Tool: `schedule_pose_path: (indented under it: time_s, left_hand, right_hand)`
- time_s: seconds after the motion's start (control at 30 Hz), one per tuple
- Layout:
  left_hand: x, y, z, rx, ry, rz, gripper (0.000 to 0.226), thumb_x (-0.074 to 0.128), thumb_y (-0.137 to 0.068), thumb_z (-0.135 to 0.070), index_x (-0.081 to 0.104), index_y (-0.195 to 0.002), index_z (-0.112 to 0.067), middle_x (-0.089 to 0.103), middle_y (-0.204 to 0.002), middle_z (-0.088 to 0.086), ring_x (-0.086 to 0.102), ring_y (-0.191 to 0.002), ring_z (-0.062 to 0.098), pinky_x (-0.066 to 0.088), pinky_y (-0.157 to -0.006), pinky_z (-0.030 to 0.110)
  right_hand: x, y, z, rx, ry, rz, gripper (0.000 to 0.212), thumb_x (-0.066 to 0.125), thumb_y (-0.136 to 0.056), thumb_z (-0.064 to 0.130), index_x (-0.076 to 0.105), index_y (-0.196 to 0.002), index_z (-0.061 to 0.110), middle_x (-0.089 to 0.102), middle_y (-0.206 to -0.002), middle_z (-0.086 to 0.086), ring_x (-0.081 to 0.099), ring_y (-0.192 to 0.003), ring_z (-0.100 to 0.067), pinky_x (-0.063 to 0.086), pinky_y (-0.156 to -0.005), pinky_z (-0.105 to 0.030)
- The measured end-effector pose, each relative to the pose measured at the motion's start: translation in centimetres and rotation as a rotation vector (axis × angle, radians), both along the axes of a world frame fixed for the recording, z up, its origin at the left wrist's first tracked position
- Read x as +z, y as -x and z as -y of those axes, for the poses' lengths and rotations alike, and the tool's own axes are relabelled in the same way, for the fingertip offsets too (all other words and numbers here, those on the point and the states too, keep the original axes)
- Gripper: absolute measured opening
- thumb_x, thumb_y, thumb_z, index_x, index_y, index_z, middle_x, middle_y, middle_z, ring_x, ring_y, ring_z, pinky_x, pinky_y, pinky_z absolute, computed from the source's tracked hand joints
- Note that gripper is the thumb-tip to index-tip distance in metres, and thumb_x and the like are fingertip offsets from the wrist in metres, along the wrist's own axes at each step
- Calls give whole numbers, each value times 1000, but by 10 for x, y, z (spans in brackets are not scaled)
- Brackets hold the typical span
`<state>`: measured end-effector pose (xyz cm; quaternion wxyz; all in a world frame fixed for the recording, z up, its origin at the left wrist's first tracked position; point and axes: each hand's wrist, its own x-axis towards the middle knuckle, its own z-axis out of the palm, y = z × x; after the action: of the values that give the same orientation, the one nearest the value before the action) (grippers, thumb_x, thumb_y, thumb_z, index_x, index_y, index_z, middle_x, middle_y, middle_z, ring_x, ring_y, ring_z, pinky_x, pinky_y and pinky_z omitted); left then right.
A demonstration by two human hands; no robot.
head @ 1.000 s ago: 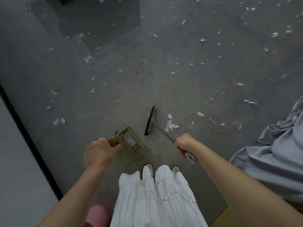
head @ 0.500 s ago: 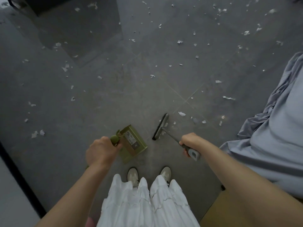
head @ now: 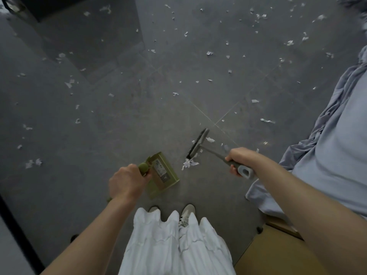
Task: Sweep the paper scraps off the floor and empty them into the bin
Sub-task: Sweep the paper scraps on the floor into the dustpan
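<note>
Sweeping Scraps Toward an Olive Dustpan

Gripping the grey handle of a hand brush (head: 200, 142), the right hand (head: 239, 158) has its fingers curled round the shaft just above the lighter end with the hanging hole. The brush head rests on the grey tiled floor (head: 123, 124), its bristle edge angled toward the person's left. A small heap of white paper scraps (head: 188, 163) lies at the near end of the bristles, and a single scrap sits just behind the brush head.

The left hand (head: 127, 181) clasps the round-ended handle of an olive-green dustpan (head: 162, 175), which carries a pale label on its face. The pan sits low over the floor, just left of the heap and apart from it; whether it touches the tiles cannot be told.

Many more scraps are scattered across the floor ahead and to both sides. A grey-blue sheet (head: 325, 139) hangs down on the right. Below, a white pleated skirt (head: 170, 245) and pale shoes (head: 187, 211) show.
</note>
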<state>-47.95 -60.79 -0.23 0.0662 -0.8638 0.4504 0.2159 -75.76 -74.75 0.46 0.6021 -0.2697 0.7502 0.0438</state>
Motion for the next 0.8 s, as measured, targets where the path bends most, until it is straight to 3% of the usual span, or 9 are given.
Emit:
schedule_pose_path:
  time_s: [0.13, 0.23, 0.33, 0.4, 0.5, 0.67, 0.8]
  left_hand:
    - [-4, 5, 1, -22, -8, 6, 49, 55, -92, -63, 48, -77, -16, 51, -72, 0, 52, -65, 23, 42, -59, 31]
    - [-8, 6, 6, -50, -5, 14, 47, 54, -93, -62, 49, -79, -17, 52, -74, 1, 53, -67, 24, 41, -60, 30]
    - [-12, 6, 11, -77, -21, 11, 47, 51, -93, -63, 55, -82, -17, 58, -78, 2, 64, -76, 27, 40, -61, 30]
    - [-15, 4, 15, -88, -38, 13, 51, 49, -94, -64, 61, -88, -15, 60, -80, 3, 66, -80, 27, 39, -61, 30]
    - [-18, 2, 21, -84, -50, -3, 53, 48, -95, -63, 62, -89, -13, 57, -78, 2, 66, -80, 29, 39, -61, 31]
    - [-14, 0, 31, -99, -28, -7, 48, 49, -96, -60, 50, -82, -14, 61, -84, 8, 64, -81, 30, 38, -62, 33]
    - [-14, -2, 33, -117, -33, -24, 50, 50, -97, -57, 61, -93, -8, 67, -94, 12, 66, -89, 34, 38, -63, 33]
  right_hand:
    - [-3, 8, 5, 141, 55, -120, 8, 44, -92, 3, 48, -86, 1, 49, -63, -13, 45, -46, -21, 41, -50, -28]
    - [-9, 9, 9, 342, 52, -282, 19, 46, -89, 9, 54, -80, -5, 52, -37, -11, 52, -49, -27, 45, -55, -30]
    - [-14, 5, 6, 478, 38, -414, 25, 45, -85, 19, 60, -81, -1, 43, -24, -4, 56, -55, -27, 44, -49, -25]
    - [-14, -1, 3, 485, 50, -433, 25, 44, -87, 17, 60, -76, 0, 58, -40, -10, 57, -51, -26, 44, -47, -24]
    - [-18, -7, -2, 499, 38, -448, 24, 45, -88, 13, 63, -90, -4, 70, -85, -21, 59, -50, -25, 45, -46, -26]
    - [-19, -23, -12, 658, 16, -463, 20, 48, -87, 12, 63, -81, -1, 67, -79, -18, 61, -53, -27, 48, -51, -28]
    - [-9, -44, -28, 788, -19, -448, 18, 45, -86, 11, 59, -77, 2, 64, -71, -15, 60, -48, -25, 47, -47, -25]
